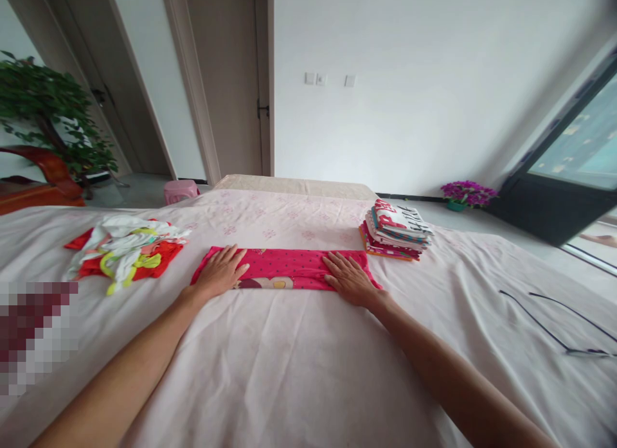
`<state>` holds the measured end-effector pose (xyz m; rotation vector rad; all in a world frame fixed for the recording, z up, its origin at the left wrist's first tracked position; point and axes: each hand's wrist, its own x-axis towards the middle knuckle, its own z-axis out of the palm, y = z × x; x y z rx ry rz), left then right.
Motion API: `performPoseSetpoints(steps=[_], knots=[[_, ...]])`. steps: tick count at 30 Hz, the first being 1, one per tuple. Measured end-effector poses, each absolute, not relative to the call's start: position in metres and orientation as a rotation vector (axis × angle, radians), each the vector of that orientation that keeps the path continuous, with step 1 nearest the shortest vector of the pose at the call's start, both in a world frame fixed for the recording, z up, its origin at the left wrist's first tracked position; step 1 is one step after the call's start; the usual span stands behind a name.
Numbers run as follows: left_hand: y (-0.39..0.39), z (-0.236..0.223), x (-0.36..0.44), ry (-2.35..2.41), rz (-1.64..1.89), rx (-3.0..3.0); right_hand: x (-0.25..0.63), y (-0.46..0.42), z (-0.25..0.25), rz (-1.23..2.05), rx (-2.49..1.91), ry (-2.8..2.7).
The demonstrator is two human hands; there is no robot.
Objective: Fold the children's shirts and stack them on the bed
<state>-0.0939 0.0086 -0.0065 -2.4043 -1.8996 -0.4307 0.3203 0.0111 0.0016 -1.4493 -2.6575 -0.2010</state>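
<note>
A hot-pink garment with dark dots and a printed figure (289, 268) lies folded into a long flat strip on the pale bedsheet. My left hand (222, 271) rests flat on its left end, fingers stretched forward. On the right end lies my right hand (351, 277), palm down with the fingers spread. Neither hand grips the cloth. Just beyond my right hand stands a stack of folded clothes (396, 232), with a white piece lettered in red and black on top. To the left is a loose heap of white, red and yellow clothes (128, 252).
Black-framed glasses (569, 351) lie on the sheet at the right. Past the covered surface are a pink stool (181, 191), a pot of purple flowers (467, 194) and a leafy plant (53, 114). A wooden chair (43, 178) stands at the left. A pixelated patch covers the lower left.
</note>
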Motion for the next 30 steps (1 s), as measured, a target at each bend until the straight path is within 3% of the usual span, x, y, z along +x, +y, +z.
performPoseSetpoints(steps=[7,15,26,30], knots=[[-0.003,-0.017,-0.102,-1.892,-0.393,-2.292,0.331,0.003,-0.004,-0.294,-1.493,-2.552],[-0.002,-0.009,-0.138,-2.189,-0.715,-1.920,0.330,0.002,-0.005,-0.264,-1.509,-2.514],[0.008,0.008,-0.174,-2.752,-0.418,-1.850,0.330,0.001,0.001,-0.185,-1.495,-2.484],[0.005,0.017,-0.163,-2.827,-0.736,-1.934,0.330,0.001,0.002,-0.175,-1.487,-2.479]])
